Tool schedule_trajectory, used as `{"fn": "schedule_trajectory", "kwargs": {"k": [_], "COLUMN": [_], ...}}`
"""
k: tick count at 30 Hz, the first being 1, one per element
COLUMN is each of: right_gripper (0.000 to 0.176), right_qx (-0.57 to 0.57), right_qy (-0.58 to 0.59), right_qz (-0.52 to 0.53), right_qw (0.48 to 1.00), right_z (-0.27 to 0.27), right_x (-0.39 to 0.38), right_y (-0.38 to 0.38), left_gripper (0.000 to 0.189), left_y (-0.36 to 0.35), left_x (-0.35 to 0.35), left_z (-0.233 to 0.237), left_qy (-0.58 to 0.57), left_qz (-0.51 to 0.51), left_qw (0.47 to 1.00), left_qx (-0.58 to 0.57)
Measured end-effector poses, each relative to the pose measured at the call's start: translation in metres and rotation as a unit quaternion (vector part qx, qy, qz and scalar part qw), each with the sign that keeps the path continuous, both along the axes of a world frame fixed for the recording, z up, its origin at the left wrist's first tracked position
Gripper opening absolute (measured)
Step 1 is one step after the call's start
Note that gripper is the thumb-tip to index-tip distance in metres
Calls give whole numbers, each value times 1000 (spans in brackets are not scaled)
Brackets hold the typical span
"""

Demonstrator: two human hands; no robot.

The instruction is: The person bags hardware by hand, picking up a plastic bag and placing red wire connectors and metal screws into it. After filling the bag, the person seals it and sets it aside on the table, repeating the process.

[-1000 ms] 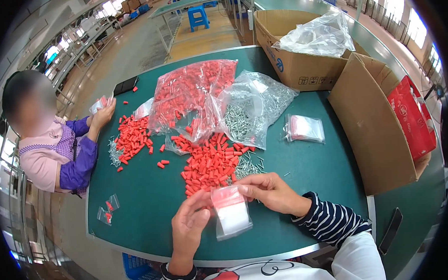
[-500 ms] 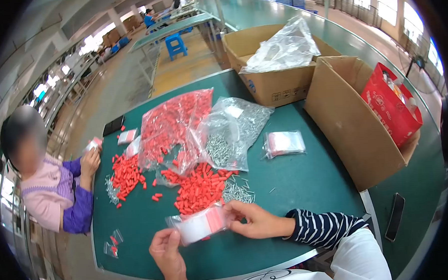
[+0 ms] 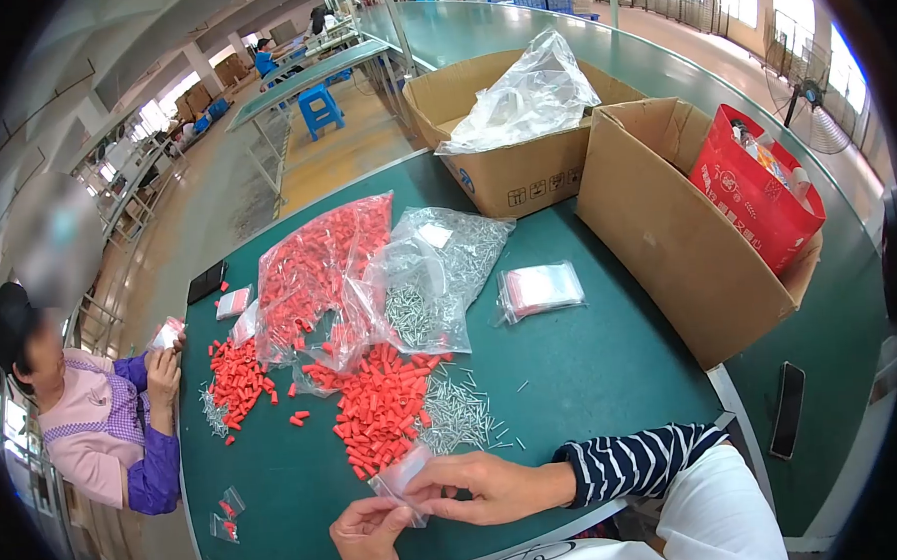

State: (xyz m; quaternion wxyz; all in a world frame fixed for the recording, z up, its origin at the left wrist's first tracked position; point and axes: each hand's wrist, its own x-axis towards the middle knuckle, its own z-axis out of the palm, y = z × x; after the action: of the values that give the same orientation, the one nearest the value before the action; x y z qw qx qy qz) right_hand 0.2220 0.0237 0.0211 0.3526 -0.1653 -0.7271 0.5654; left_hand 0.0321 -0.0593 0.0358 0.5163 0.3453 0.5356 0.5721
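A small clear zip-lock bag (image 3: 401, 474) is held over the near part of the green table, tilted, with its far end by the red plugs. My left hand (image 3: 368, 540) pinches its lower left edge between thumb and fingers. From the other side my right hand (image 3: 490, 486) grips the bag, fingers curled and partly covering it. Just beyond the hands lies a heap of red plastic plugs (image 3: 379, 408), and beside it on the right a pile of metal screws (image 3: 458, 414).
Large bags of red plugs (image 3: 323, 260) and of screws (image 3: 457, 250) lie farther back. A stack of zip-lock bags (image 3: 541, 290) is at their right. Cardboard boxes (image 3: 657, 241) stand at the right, a phone (image 3: 788, 410) nearby. A co-worker (image 3: 100, 425) sits at the left edge handling small bags.
The wider white-and-red bag bundle seen between my hands earlier now appears as a narrower, tilted bag. My hands have come closer together and lower. The whole view has shifted slightly.
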Motion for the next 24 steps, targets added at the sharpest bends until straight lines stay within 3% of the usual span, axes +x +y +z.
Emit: {"fn": "schedule_trajectory", "kwargs": {"k": [2,5,8,11,17,20,24], "right_gripper": [28,28,28,26,23,22,23], "right_qx": [-7,-34,-36,5,-102,-113,-136], "right_qy": [7,17,10,22,-12,-61,-125], "right_qz": [1,4,-8,-43,-35,-19,8], "right_qw": [1000,999,999,999,994,992,983], "right_z": [2,5,8,1,6,-3,-9], "right_x": [1,1,4,2,4,2,-2], "right_y": [-1,-2,1,2,7,7,7], "left_gripper": [13,15,18,17,24,24,28], "left_y": [-2,-2,-5,-2,-33,-54,-62], "left_x": [0,10,6,4,-72,-94,-98], "left_z": [-6,6,-7,8,-22,-36,-39], "left_qy": [27,187,197,50,-54,-58,25], "left_qz": [-15,-12,10,62,164,185,143], "left_qw": [999,982,978,997,984,975,980], "left_qx": [18,40,70,15,-54,-108,-134]}}
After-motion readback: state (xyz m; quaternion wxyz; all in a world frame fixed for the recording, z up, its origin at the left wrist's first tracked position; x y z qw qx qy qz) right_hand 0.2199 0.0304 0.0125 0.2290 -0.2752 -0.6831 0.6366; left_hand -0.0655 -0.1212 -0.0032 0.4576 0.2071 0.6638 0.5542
